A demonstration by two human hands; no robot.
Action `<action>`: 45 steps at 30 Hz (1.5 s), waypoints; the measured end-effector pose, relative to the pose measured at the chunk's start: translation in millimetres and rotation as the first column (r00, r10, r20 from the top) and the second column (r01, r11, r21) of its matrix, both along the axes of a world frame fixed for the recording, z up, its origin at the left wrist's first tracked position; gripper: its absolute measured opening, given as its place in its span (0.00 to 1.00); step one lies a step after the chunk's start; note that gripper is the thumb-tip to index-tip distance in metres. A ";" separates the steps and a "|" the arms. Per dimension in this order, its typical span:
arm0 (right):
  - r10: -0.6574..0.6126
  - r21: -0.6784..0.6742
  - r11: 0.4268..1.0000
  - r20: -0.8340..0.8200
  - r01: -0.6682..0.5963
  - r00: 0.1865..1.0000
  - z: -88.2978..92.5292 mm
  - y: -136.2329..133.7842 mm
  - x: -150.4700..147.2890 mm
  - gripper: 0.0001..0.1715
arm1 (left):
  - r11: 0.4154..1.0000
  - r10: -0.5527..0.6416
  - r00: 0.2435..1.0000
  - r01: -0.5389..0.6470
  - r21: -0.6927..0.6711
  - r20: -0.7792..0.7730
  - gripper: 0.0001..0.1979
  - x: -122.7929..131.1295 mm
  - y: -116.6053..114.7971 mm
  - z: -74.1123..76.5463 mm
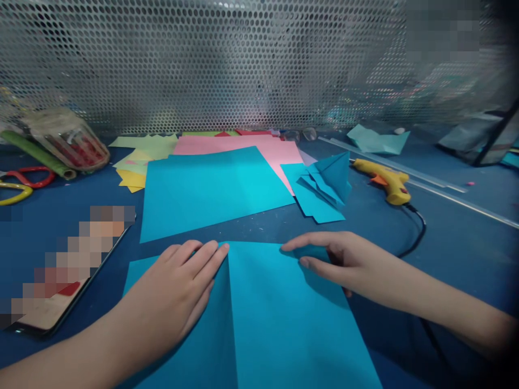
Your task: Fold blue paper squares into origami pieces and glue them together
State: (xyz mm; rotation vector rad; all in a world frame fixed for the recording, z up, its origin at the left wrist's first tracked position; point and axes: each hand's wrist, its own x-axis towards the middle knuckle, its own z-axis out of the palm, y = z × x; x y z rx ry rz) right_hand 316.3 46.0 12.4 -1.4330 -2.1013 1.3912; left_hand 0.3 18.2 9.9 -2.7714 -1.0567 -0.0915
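Note:
A blue sheet of paper (275, 319) with a crease down its middle lies in front of me. My left hand (182, 286) rests flat on its left half, fingertips by the crease near the far edge. Over the right half, my right hand (340, 259) has its index finger at the far edge and its thumb apart, with nothing gripped between them. Just beyond lies another blue sheet (211, 189), and to its right a folded blue paper piece (320, 186).
A phone (68, 275) and scissors (32, 178) are on the left, near a jar (68, 140). On the right lies a yellow glue gun (385, 181) with a black cord. Pink paper (239, 145) is behind the blue sheets. A perforated metal panel (227, 65) closes off the back.

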 end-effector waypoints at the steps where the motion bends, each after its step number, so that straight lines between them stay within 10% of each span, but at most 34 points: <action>1: -0.002 0.003 1.000 0.002 0.002 1.000 0.7 0.1 -0.4 0.23 | 1.000 -0.008 1.000 0.008 0.006 -0.006 0.24 0.3 0.0 0.5; 45: -0.021 -0.078 0.996 0.164 0.034 0.986 6.7 3.6 2.6 0.27 | 0.973 -0.121 0.991 0.108 0.203 0.054 0.26 2.4 -9.6 -11.4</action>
